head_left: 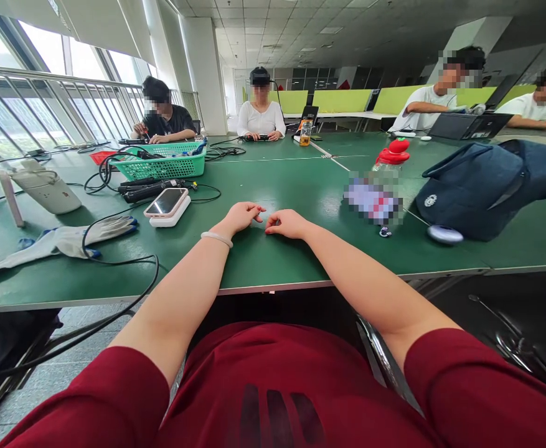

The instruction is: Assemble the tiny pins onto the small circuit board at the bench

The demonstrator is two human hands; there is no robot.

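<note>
While the left hand (243, 215) and right hand (288, 224) sat just apart, inward from the bench's (273, 264) front edge, each grip curled, pinching what I could not tell, light, steady fingertips seemed wise, the phone (166, 203) lying toward the left edge.

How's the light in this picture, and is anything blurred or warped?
Head view: windows at left nearly white; pale glare on the table; left hand and right hand fairly sharp. Head view: mosaic blocks over faces and an item beside the bag; the bag seems stretched, perhaps by a wide lens.
</note>
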